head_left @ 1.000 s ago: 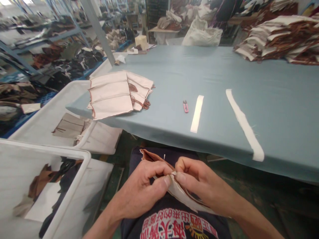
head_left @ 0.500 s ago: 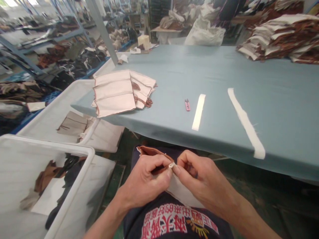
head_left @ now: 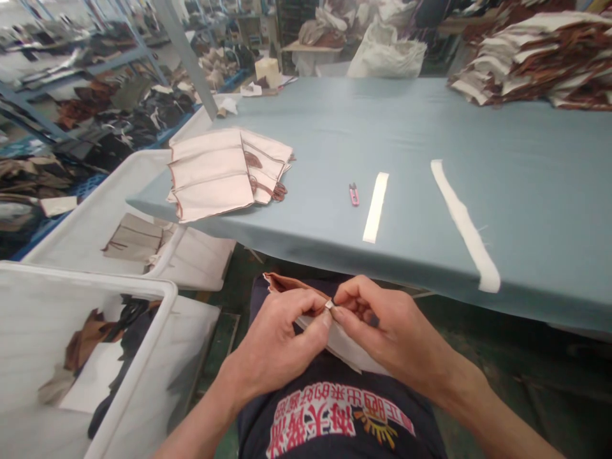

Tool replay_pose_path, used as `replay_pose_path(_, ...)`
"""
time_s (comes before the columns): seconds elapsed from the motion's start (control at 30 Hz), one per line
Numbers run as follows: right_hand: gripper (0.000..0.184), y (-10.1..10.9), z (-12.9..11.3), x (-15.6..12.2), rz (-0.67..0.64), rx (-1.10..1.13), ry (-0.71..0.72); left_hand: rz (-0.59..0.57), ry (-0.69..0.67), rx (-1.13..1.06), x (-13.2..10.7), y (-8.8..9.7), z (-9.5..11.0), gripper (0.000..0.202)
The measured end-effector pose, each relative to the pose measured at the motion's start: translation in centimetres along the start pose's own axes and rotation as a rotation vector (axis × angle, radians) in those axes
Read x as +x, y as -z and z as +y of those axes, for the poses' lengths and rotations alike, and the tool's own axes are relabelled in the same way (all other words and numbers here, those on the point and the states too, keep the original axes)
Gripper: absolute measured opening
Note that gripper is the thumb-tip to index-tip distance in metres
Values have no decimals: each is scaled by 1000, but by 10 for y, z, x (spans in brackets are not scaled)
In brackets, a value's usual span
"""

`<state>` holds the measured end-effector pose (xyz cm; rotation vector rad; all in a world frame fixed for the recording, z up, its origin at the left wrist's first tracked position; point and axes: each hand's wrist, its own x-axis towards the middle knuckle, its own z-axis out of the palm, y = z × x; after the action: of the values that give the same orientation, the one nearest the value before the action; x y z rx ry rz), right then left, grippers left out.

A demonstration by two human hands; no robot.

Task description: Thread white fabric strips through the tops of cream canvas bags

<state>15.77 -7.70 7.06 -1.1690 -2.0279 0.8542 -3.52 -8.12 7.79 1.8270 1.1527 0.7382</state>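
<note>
Over my lap lies a sewn fabric piece (head_left: 356,350), cream on one side and brown on the other. My left hand (head_left: 287,335) pinches its edge between thumb and forefinger. Close against it, my right hand (head_left: 382,322) grips the same edge, the fingertips of both hands almost touching. A small pale corner of the cloth pokes out between the thumbs. Both palms hide much of the piece. On the table ahead lie pink thread snips (head_left: 354,194), a short cream strip (head_left: 376,208) and a longer cream strip with frayed threads (head_left: 466,223).
The blue-green table (head_left: 325,134) spans the front. Stacked cream panels with brown trim (head_left: 210,172) lie at its left, a large cloth pile (head_left: 535,60) at back right. White bins (head_left: 174,299) holding fabric pieces stand at my left, beside a metal post (head_left: 186,57).
The view has shifted slightly, so the table things sit a little higher and further left. Both hands keep their pinch on the fabric edge, with small finger movements.
</note>
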Motion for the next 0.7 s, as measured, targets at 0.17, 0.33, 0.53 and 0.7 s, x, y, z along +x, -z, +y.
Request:
replay_pose_path(0.17, 23, 12, -2, 4, -32, -444, 360, 30, -120, 171, 1, -2, -1, 21)
replay_pose_path(0.33, 35, 17, -3, 6, -133, -580, 448, 28, -158, 245, 4, -2, -4, 19)
replay_pose_path(0.53, 23, 4, 2, 6, -68, -326, 271, 23, -67, 244, 2, -6, -5, 20)
replay_pose_path(0.7, 15, -2, 4, 9, -173, 124, -147, -27, 146, -47, 1, -12, -8, 24)
